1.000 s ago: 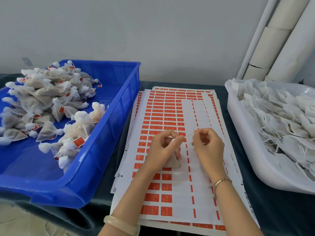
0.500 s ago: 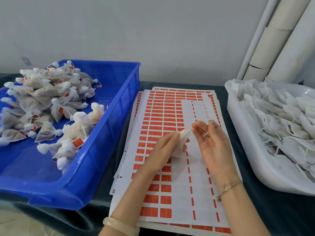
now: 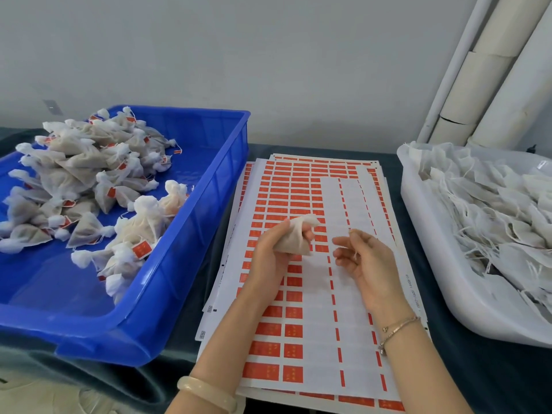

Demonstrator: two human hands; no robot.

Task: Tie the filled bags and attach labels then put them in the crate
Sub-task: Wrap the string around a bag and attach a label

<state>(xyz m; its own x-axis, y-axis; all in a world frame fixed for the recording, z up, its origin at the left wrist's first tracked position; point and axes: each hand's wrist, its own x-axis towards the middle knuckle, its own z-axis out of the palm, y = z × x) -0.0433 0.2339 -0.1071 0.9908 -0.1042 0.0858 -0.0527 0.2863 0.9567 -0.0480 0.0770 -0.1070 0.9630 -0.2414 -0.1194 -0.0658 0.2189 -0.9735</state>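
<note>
My left hand grips a small filled white mesh bag above the label sheets, its gathered neck pointing up and to the right. My right hand hovers just right of the bag, palm turned up, fingers loosely curled, with a thin white string held between thumb and fingers. The sheets carry rows of red labels, with a blank peeled strip down the middle right. The blue crate at left holds several tied, labelled bags.
A white tub at right is piled with untied white bags and loose strings. White pipes lean against the wall at back right. Dark cloth covers the table under everything.
Both hands have risen off the sheets. My left hand turned the bag upright and lifted it; my right hand rolled palm up and drew away to the right with the string.
</note>
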